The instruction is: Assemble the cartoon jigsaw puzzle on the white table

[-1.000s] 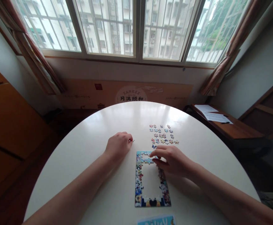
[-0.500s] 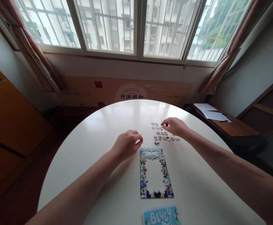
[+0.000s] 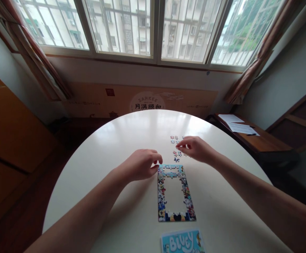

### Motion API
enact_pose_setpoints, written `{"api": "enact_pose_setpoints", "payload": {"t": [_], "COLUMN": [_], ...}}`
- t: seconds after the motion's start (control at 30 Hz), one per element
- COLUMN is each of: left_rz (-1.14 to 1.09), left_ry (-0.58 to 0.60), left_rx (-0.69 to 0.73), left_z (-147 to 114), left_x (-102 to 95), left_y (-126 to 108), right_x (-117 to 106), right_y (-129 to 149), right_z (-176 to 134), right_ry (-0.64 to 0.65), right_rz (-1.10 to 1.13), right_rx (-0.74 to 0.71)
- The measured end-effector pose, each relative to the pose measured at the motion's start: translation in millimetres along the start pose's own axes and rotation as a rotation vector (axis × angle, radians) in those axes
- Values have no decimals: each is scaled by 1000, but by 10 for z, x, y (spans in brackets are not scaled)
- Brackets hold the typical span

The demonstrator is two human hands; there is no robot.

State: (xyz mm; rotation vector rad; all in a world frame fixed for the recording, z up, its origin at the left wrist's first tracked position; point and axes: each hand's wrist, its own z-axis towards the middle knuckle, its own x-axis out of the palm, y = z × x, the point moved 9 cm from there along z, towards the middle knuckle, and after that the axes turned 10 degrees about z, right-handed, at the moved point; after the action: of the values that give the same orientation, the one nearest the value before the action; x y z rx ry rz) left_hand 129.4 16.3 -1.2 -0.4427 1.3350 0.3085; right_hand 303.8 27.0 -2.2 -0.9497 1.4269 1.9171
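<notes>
A jigsaw puzzle (image 3: 161, 196) lies on the table, its border joined and its large middle showing bare tabletop. A joined strip crosses it near the top. Beside its upper left corner hovers my left hand (image 3: 142, 164), fingers curled, with a gap between thumb and forefinger and nothing visible in it. Farther up, my right hand (image 3: 196, 148) is over the loose puzzle pieces (image 3: 176, 159), thumb and forefinger pinched at a small piece mostly hidden by the fingertips. The hand covers several other loose pieces.
A blue "Bluey" box or card (image 3: 181, 242) lies at the near edge of view, below the puzzle. The round white table (image 3: 90, 182) stands before a window. At the right is a wooden side table (image 3: 263, 142) with papers (image 3: 241, 128) and dark pens on it.
My right hand has moved left and slightly nearer, to the middle rows of loose pieces. My left hand has shifted slightly down toward the puzzle's corner. The view has tilted a little.
</notes>
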Motion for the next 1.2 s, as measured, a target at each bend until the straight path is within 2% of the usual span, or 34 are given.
{"api": "enact_pose_setpoints", "payload": {"t": [0.03, 0.1, 0.17, 0.3, 0.5, 0.67, 0.8, 0.87, 1.07, 1.13, 1.2], "left_rz": [-12, -26, -22, -7, 39, 44, 41, 45, -56, -85, -79], "left_ry": [28, 84, 139, 219, 255, 267, 252, 214, 87, 80, 94], "left_rx": [-5, -18, -36, -63, -89, -105, -91, -69, 32, 72, 99], "left_z": [-8, -17, -15, 1, 9, 18, 23, 29, 41, 39, 37], "left_x": [4, 28, 71, 164, 255, 284, 255, 215, 128, 129, 144], "left_y": [15, 32, 35, 21, 65, 86, 51, 12, -159, -220, -262], "right_x": [108, 284, 363, 330, 388, 400, 178, 126, 334, 366, 286], "right_y": [145, 295, 317, 260, 324, 292, 250, 240, 314, 350, 363], "right_z": [-132, -376, -531, -602, -601, -602, -608, -617, -648, -661, -652], "right_ry": [46, 104, 95, 76, 181, 172, 61, 63, 207, 216, 157], "right_rz": [56, 82, 58, 120, 119, 148, 191, 202, 71, 46, 60], "right_rx": [-110, -222, -253, -260, -327, -332, -333, -321, -326, -354, -373]}}
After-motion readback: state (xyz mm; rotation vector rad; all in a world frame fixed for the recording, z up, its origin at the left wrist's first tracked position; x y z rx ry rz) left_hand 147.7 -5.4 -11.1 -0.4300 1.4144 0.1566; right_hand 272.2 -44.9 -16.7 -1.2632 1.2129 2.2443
